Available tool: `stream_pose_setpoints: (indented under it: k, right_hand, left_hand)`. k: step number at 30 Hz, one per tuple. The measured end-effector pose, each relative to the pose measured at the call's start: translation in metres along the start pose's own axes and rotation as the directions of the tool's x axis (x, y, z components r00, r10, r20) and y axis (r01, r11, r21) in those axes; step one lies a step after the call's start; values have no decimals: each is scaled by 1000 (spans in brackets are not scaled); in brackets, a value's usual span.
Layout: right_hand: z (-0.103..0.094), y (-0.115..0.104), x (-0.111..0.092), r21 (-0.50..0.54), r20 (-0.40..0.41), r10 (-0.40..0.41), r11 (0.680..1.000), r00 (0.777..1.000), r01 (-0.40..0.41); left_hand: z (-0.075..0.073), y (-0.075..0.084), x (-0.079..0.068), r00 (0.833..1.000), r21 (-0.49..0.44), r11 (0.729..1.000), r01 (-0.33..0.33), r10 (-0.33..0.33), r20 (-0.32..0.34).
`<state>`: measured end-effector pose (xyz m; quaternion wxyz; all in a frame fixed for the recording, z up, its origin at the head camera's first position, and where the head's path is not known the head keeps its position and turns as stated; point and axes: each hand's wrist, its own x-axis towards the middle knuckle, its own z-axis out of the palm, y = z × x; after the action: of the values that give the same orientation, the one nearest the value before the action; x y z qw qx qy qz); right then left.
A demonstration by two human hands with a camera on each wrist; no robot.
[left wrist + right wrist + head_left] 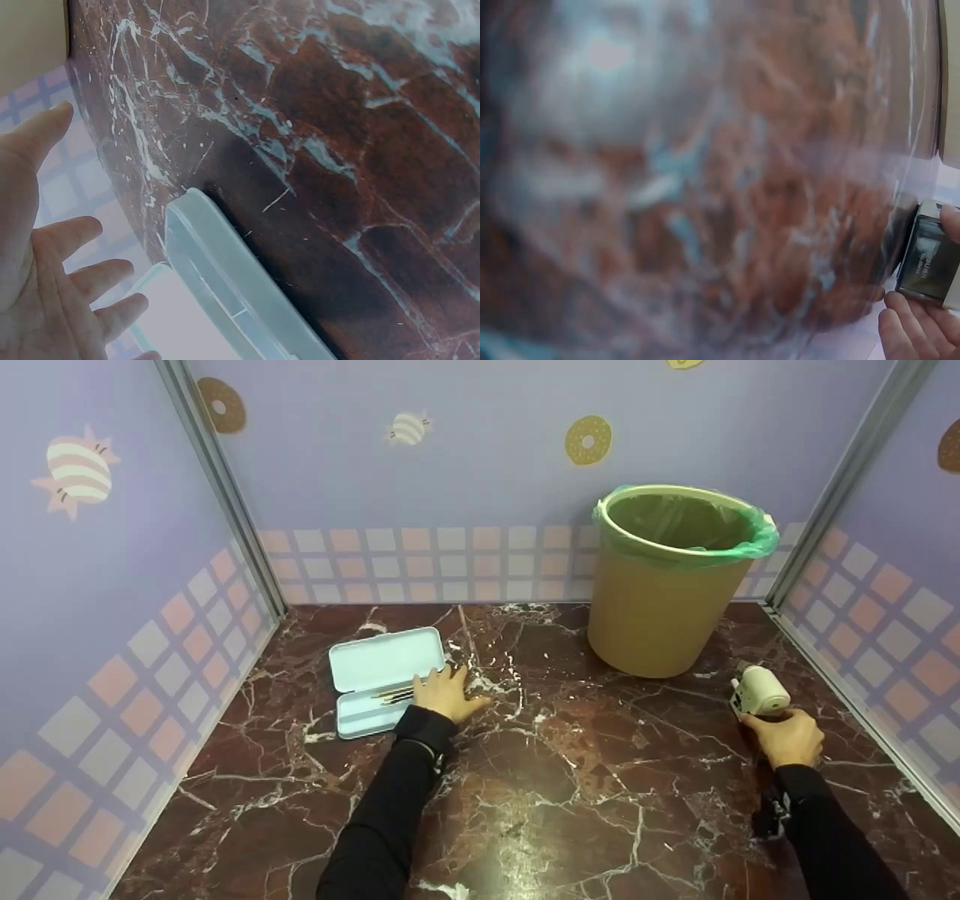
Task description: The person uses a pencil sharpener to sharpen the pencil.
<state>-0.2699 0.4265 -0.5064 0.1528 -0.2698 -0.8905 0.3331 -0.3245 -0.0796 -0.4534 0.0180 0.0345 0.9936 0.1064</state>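
A light blue pencil case (386, 660) lies with its lid open on the left of the table. Several thin pencils (390, 695) rest in its lower half. My left hand (448, 695) reaches over the case's right end, fingers spread and straight, partly hiding the pencils. In the left wrist view its palm hangs beside the case wall (232, 262), with nothing held. Far to the right, my right hand (793, 739) grips a cream pencil sharpener (765, 690). The right wrist view shows the sharpener's dark see-through drawer (928, 262) between thumb and fingers.
A tan waste bin (660, 607) with a green liner (761, 540) stands at the back right, near the sharpener. Small pale scraps (514, 679) are scattered between case and bin. Patterned walls (480, 472) close off the marbled table (525, 810) at the back and sides.
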Motion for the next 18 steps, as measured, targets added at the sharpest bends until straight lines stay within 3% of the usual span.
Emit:
stream_pose_setpoints:
  k: [12,18]
  right_hand:
    - [2,-3,-3,37,-49,-34,999,998,35]
    - [-1,-26,-6,78,-158,-158,982,975,172]
  left_hand:
    - [-2,4,-3,1000,12,1000,-1,1,-3]
    - [2,1,0,1000,17,1000,-4,4,10]
